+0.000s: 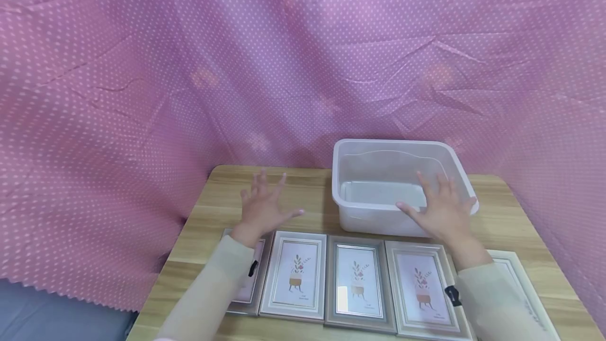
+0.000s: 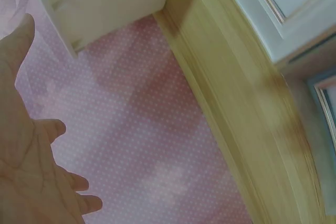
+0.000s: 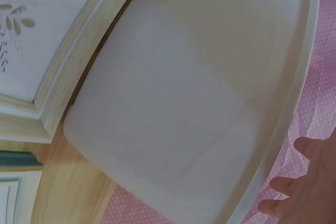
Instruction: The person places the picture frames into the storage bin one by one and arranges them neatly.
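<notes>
Both hands hang over the counter (image 1: 303, 193) with fingers spread wide and nothing in them. The left hand (image 1: 263, 208) is at about 9 o'clock from the white tub (image 1: 350, 214), above bare wood. The right hand (image 1: 442, 212) hovers over the near side of the tub, its grip let go. Five picture frames lie in a row at 6 o'clock from the tub; the gray frame (image 1: 358, 280) lies in the middle. A pink dotted cloth (image 1: 284, 67) hangs behind.

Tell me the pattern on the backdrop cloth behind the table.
Pink backdrop cloth with small white polka dots, clearest in the head view.
</notes>
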A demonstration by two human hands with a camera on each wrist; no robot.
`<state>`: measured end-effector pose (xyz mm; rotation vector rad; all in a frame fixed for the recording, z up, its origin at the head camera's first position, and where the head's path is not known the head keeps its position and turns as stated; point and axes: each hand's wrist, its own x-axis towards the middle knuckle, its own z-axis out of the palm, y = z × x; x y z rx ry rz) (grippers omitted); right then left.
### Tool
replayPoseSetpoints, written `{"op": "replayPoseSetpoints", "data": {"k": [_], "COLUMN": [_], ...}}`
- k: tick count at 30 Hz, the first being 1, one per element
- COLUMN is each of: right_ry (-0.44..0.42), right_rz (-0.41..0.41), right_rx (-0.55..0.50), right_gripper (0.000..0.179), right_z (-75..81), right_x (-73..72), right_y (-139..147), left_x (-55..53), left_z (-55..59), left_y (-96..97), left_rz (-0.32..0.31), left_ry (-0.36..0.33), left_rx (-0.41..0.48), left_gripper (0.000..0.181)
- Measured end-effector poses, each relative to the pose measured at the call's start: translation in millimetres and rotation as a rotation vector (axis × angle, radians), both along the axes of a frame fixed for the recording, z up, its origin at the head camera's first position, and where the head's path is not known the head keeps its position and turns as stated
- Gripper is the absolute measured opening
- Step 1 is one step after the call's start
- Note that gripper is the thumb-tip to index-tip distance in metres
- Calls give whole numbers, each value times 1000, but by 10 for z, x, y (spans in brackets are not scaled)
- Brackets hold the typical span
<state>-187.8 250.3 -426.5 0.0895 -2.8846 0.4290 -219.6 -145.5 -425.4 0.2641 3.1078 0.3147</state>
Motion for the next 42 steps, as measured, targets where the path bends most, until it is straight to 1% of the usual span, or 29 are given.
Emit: {"op": "replayPoseSetpoints", "data": {"k": [7, 11, 17, 20, 23, 26, 28, 34, 38, 42], "right_ry": [-47, -60, -75, -85, -82, -82, -77, -79, -101, -105], "right_rz": [-31, -52, -75, -81, -78, -79, -86, -100, -113, -116], "right_rx": [-18, -28, -51, -43, -35, -49, -66, -138, -190, -247], "right_gripper": [94, 93, 91, 88, 87, 87, 88, 87, 88, 89], "right_z": [75, 114, 156, 159, 143, 122, 107, 66, 30, -4], "right_x": [-16, -7, 22, 32, 28, 26, 29, 55, 69, 75], "right_y": [188, 293, 423, 497, 570, 634, 674, 783, 848, 890], "left_x": [-26, -37, -38, -39, -45, -44, -39, 3, 35, 74], "left_z": [-9, -22, -45, -81, -131, -173, -195, -253, -306, -356], "left_y": [-245, -399, -625, -735, -852, -968, -1044, -1242, -1353, -1445], "left_rz": [29, 42, 56, 66, 74, 84, 91, 108, 127, 126], "left_ry": [9, 10, -5, -5, 15, 32, 29, 15, 8, 32], "left_rx": [-1, -2, -2, 0, 6, 14, 30, 114, 147, 175], "left_gripper": [108, 108, 109, 109, 110, 111, 110, 108, 106, 105]}}
